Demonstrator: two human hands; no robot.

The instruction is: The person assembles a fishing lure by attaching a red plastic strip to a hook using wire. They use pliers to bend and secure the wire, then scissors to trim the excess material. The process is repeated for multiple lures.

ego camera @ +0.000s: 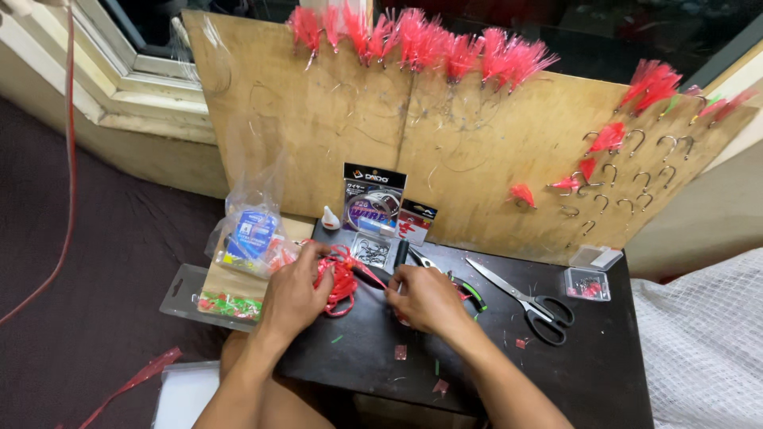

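A pale wooden board (445, 151) is leaning against a dark window (604, 32) far behind the low black table (604, 373).

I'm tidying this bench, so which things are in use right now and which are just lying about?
In use:
left hand
right hand
red strand bundle between them

Lying about:
scissors
small clear box
tray of hooks
wire packet
plastic bag

- The head camera is looking steeply down, at close range, over the black table (604, 373).
- It is facing the propped plywood board (445, 151).
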